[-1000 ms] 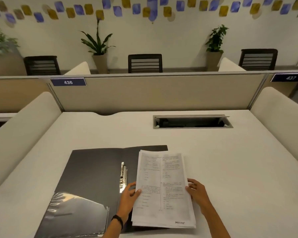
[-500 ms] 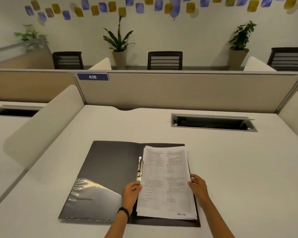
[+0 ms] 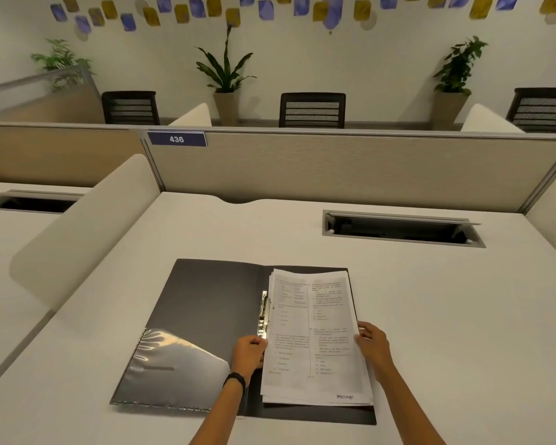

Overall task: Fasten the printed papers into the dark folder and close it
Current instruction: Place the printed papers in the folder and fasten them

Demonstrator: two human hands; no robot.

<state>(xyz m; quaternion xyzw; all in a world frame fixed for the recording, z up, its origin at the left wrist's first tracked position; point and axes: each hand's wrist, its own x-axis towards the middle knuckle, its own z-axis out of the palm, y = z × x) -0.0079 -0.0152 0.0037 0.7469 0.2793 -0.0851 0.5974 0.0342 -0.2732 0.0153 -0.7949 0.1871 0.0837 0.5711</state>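
A dark folder (image 3: 206, 303) lies open and flat on the white desk, with a shiny plastic pocket (image 3: 174, 364) on its left flap and a metal clip (image 3: 264, 314) along the spine. A stack of printed papers (image 3: 315, 338) rests on the right flap, its left edge beside the clip. My left hand (image 3: 248, 352) grips the stack's left edge just below the clip. My right hand (image 3: 373, 345) holds the stack's right edge. A black band sits on my left wrist.
A white desk (image 3: 430, 316) carries the folder. A cable slot (image 3: 402, 229) is open at the back right. Beige partitions (image 3: 334, 168) fence the back and both sides. Chairs and potted plants stand beyond.
The stack has slid left and squared up on the right flap, closer to the clip. Both hands stayed on its edges. The camera turned left, so the folder sits nearer the view's centre.
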